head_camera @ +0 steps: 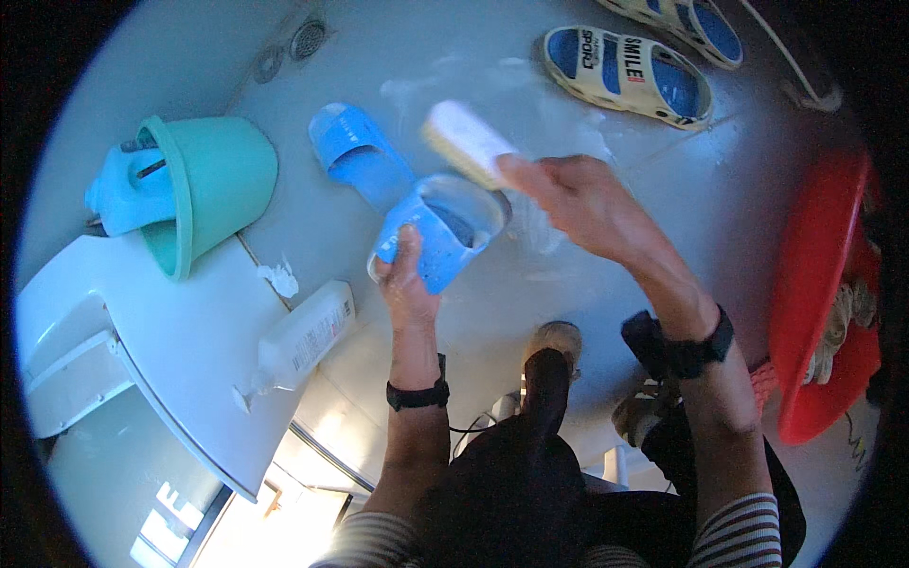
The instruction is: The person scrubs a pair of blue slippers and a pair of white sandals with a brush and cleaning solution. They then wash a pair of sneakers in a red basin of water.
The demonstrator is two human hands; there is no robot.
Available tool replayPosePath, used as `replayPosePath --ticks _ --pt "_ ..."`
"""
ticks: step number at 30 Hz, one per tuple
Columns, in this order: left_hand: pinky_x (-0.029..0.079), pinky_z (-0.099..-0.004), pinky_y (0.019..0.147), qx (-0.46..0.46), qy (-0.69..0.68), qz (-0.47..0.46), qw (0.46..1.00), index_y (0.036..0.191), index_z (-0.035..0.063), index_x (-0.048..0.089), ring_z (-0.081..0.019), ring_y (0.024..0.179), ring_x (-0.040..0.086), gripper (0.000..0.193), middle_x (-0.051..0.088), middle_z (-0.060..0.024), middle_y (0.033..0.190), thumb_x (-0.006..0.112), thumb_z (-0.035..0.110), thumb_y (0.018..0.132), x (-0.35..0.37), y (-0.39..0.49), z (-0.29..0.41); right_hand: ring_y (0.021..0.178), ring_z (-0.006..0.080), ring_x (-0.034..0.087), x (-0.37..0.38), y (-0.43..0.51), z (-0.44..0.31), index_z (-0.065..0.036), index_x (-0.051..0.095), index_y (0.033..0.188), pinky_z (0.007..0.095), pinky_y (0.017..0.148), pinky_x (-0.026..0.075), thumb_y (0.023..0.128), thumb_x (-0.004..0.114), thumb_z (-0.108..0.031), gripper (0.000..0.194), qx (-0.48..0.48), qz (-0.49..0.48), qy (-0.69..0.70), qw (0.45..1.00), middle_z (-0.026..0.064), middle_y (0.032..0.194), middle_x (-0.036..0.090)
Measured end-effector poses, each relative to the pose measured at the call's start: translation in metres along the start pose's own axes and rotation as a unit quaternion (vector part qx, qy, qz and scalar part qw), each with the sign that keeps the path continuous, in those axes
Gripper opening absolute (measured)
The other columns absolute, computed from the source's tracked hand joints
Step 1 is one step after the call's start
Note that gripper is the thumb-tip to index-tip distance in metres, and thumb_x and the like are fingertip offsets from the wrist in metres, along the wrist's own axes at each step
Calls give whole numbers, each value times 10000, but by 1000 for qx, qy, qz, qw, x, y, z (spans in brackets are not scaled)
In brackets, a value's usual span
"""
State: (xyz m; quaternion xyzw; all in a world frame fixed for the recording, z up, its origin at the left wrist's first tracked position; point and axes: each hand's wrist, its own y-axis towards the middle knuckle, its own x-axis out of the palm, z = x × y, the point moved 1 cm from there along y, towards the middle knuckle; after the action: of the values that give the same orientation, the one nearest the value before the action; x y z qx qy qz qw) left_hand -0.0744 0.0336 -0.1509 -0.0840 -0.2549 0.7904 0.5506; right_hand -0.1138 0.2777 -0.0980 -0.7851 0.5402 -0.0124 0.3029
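Gripped in my left hand (412, 280) is a blue slide sandal (444, 241), its toe end tilted up to the right, with whitish residue inside. My right hand (568, 199) holds a scrubbing brush (467, 142) with a white back and pale yellowish bristles, blurred, just above the sandal's upper right end. The bristles face down and left; whether they touch the sandal I cannot tell. A second blue slide sandal (358, 153) lies on the floor behind the held one and is partly hidden by it.
Cream and blue slippers (625, 74) lie at the upper right. A green bucket (227, 177) with a light blue container stands at the left, near a white plastic bottle (305, 334) on its side. A red basin (809, 284) is at the right. A floor drain (307, 39) shows at the top.
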Motion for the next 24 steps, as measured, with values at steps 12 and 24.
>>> replayPosePath --ticks 12,24 --pt "478 -380 885 40 36 8 999 1171 14 560 -212 1016 568 453 577 -83 1139 687 305 846 -5 4 14 590 376 586 -6 6 -4 42 658 751 424 622 477 923 414 -595 704 -1 -3 -23 1000 253 631 575" --pt "460 -393 922 3 -35 -24 999 1148 43 576 -210 1047 550 329 579 -69 1135 628 247 895 8 -5 9 568 261 554 3 -8 21 21 664 784 410 569 453 916 430 -597 674 -27 -34 4 999 200 609 573"
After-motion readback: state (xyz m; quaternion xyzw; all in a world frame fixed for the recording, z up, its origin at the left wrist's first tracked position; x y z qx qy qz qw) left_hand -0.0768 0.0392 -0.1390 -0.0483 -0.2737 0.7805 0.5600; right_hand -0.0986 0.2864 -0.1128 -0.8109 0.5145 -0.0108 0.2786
